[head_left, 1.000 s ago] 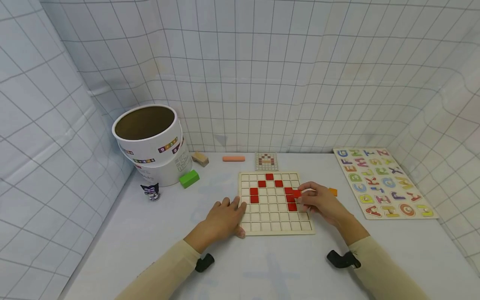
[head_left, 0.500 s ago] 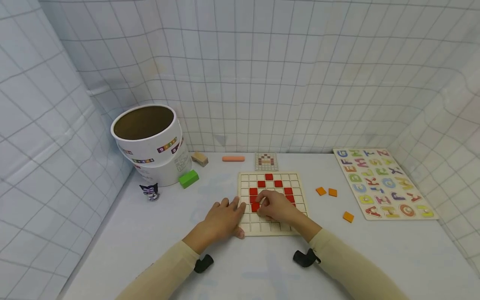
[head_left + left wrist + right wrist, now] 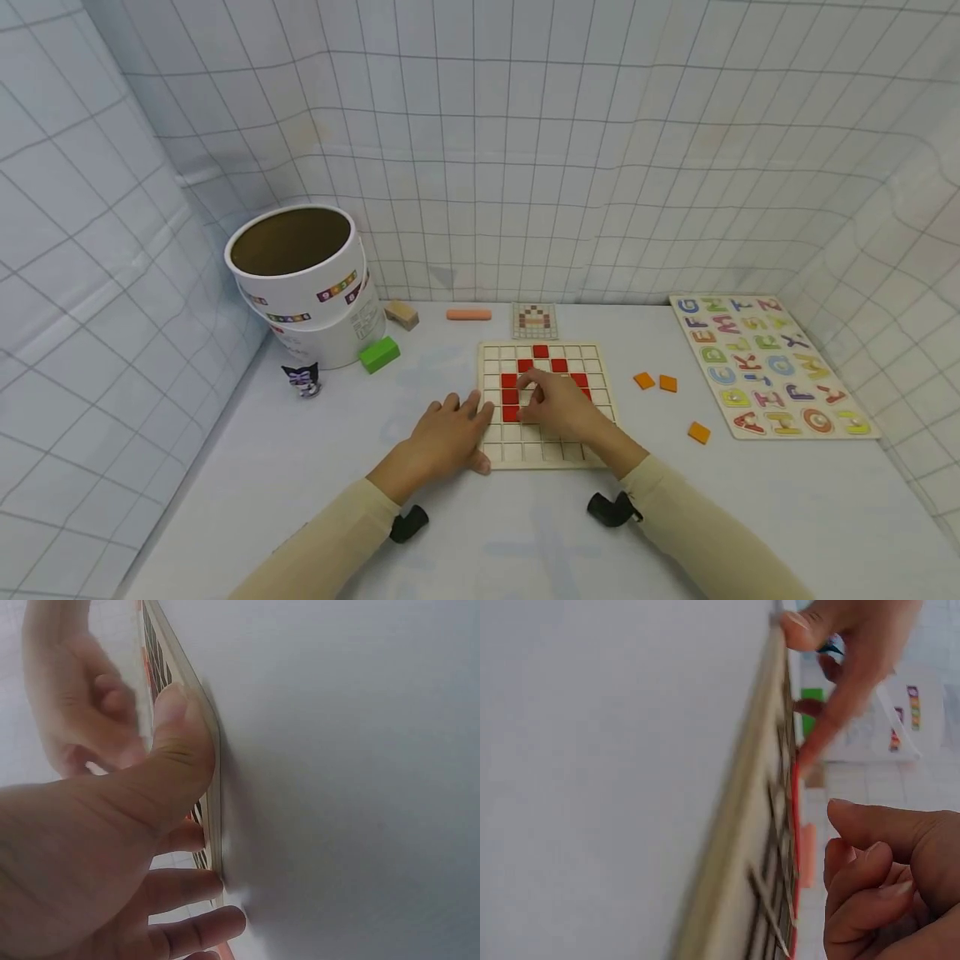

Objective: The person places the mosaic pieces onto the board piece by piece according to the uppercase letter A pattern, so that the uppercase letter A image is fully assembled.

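Observation:
My left hand (image 3: pixel 448 437) lies at the left edge of a pale wooden grid board (image 3: pixel 517 454), fingers spread over the edge and thumb at the near corner. Red square tiles sit in its cells, among them a column of three on the left, the lowest red tile (image 3: pixel 511 413) close to my right fingertips. Above the board hovers my right hand (image 3: pixel 562 408), index finger and thumb apart, with no tile seen between them. The right wrist view shows the other fingers of the right hand (image 3: pixel 892 885) curled in. This hand covers several cells.
Three orange tiles (image 3: pixel 667 383) lie right of the board, before an alphabet puzzle (image 3: pixel 776 367). A small pattern card (image 3: pixel 535 321) and an orange stick (image 3: pixel 468 315) are behind it. At left stand a white bucket (image 3: pixel 322 333), green block (image 3: pixel 379 355), wooden block (image 3: pixel 401 314) and figurine (image 3: pixel 302 380).
My right hand has moved left from the board's right side with a red tile, which now sits lowest in the left column. Its fingers have let go and lifted slightly. My left hand stays put.

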Motion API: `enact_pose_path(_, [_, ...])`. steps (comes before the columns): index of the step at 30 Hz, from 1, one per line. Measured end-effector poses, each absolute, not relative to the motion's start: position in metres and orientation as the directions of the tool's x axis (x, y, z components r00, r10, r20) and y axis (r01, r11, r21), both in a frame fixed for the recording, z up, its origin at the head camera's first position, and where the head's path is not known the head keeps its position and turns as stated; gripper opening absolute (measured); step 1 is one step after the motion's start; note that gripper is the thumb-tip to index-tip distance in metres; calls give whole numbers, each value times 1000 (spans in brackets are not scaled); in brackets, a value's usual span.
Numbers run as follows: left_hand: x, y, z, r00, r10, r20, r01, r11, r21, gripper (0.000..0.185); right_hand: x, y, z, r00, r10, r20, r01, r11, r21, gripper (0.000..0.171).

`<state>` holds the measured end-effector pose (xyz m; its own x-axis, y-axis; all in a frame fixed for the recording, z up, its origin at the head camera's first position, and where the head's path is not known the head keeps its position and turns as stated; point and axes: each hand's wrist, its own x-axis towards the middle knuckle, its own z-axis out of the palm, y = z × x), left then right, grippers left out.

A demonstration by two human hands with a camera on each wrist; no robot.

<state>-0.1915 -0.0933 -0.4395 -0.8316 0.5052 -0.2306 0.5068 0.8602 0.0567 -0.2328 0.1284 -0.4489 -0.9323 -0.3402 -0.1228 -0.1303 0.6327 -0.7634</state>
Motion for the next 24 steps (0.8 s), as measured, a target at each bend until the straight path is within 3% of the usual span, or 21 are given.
enact_pose_path(5, [-192,-93,-439,-831,507,-228,508,859,61,91,-244,182,-431,-961,-271,-46,-103,509,-855,42])
enact_pose_path(9, [-191,-93,-439,-833,500,-235,502,863,57,91,-250,234,-421,-984,-164,-66,-17,457,-889,51])
enact_pose_path(16, [-190,-94,-439,-831,507,-227,508,859,62,90,-249,308,-426,-994,-32,-108,78,489,-869,69])
enact_pose_path(24, [-191,-93,-440,-835,505,-218,507,860,51,91,-248,333,-446,-963,-20,-268,215,539,-814,77])
